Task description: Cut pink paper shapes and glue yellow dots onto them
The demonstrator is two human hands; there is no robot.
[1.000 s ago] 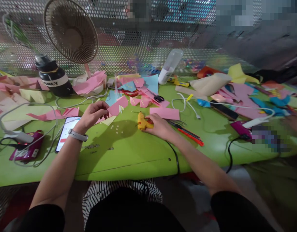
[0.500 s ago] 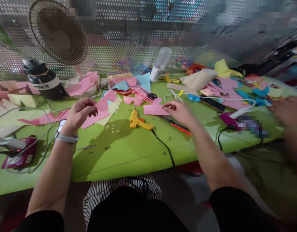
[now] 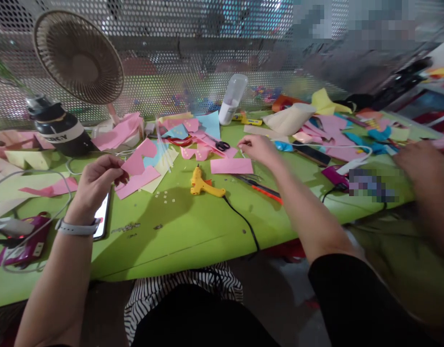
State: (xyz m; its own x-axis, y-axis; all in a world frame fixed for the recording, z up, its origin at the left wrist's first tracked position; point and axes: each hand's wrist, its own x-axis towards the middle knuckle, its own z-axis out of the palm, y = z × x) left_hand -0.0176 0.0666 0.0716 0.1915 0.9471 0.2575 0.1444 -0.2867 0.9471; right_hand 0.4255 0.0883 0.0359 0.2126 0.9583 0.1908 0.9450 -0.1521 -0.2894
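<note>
Moved the right hand (image 3: 258,148) off the glue gun (image 3: 204,186) and out past the strip (image 3: 231,166), near the scissors (image 3: 222,145). Leaves the gun lying on the desk (image 3: 193,241) between both hands, nearer the right one: from those fingers, to the left and back toward the body, with the strip partly between. Points its nozzle away from the body and its handle rightward. Pinches a pink card (image 3: 137,160) in the fingers of the left hand (image 3: 99,176), well left of the gun. Bends the right fingers together beside something small and pale (image 3: 242,153); can't tell whether gripped or merely behind. Hides part of the phone (image 3: 104,213) with the left arm. Loses the other person's hand (image 3: 422,161) to blur at far right.
</note>
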